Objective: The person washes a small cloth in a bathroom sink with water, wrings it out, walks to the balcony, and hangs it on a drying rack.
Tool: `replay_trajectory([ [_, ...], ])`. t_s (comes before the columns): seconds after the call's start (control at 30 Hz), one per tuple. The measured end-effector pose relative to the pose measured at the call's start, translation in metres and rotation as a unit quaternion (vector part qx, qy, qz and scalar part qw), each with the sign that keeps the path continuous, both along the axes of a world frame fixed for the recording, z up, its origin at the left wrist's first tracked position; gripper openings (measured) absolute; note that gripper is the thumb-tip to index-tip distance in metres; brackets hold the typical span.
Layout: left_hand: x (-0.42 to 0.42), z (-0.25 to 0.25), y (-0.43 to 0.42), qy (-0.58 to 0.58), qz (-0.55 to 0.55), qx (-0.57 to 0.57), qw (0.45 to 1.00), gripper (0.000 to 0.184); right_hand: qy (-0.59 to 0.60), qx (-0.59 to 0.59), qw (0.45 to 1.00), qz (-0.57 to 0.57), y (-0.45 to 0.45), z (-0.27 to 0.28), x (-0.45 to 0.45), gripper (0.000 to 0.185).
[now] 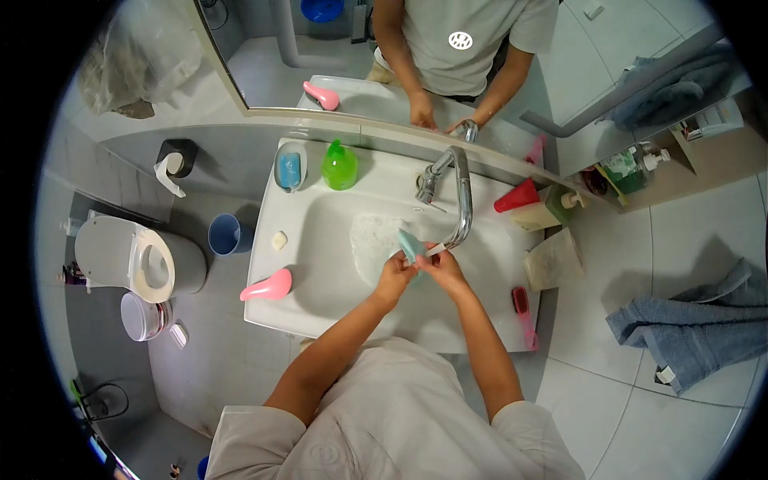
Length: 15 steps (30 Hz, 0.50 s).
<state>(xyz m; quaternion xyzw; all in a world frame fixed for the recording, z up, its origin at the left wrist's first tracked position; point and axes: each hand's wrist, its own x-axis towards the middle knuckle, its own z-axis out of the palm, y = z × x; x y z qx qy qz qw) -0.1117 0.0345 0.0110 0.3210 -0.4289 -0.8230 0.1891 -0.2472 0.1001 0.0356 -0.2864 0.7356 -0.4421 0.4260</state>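
Over the sink basin (pixel 320 240), my left hand (pixel 394 278) and my right hand (pixel 445 272) are close together, with fingers closed round a pale teal, flat-looking piece (pixel 410 245). Its exact kind I cannot make out. Part of it is hidden behind my fingers. The chrome faucet (pixel 462 200) arches above my right hand, and a white streak, seemingly running water, shows between its spout and my fingers. White suds (pixel 372 240) lie in the basin just beyond my left hand.
A green bottle (pixel 339 168), blue soap in a dish (pixel 290 170), a pink object (pixel 270 286) and a white soap piece (pixel 279 240) sit left. At right are a red tube (pixel 517 195), a pump bottle (pixel 547 210) and a pink-handled brush (pixel 522 312). A mirror (pixel 320 48) stands behind.
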Motion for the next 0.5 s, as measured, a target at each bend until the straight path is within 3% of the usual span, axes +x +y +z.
replay_trajectory([
  [0.03, 0.001, 0.01, -0.004, 0.016, -0.011, 0.08, 0.997, 0.035, 0.04, 0.021, 0.999, 0.012, 0.0, 0.007, 0.002, 0.047],
  [0.13, 0.01, 0.051, -0.008, 0.045, 0.005, 0.16, 0.986, 0.021, 0.127, 0.013, 0.992, -0.001, -0.002, 0.039, 0.008, 0.046],
  [0.27, 0.004, 0.059, -0.015, 0.059, -0.001, 0.132, 0.989, 0.019, 0.125, -0.053, 0.987, -0.083, 0.002, 0.035, 0.005, 0.044],
  [0.37, -0.001, 0.064, -0.016, 0.054, -0.009, 0.09, 0.994, 0.019, 0.321, -0.088, 0.941, -0.063, 0.001, 0.055, 0.008, 0.041],
  [0.47, -0.003, 0.048, -0.011, 0.056, -0.004, 0.025, 0.998, 0.022, 0.312, -0.022, 0.947, -0.07, 0.002, 0.06, 0.012, 0.039],
  [0.5, -0.004, 0.041, -0.009, 0.051, -0.008, -0.026, 0.998, 0.022, 0.193, -0.031, 0.978, -0.07, 0.005, 0.051, 0.008, 0.038],
])
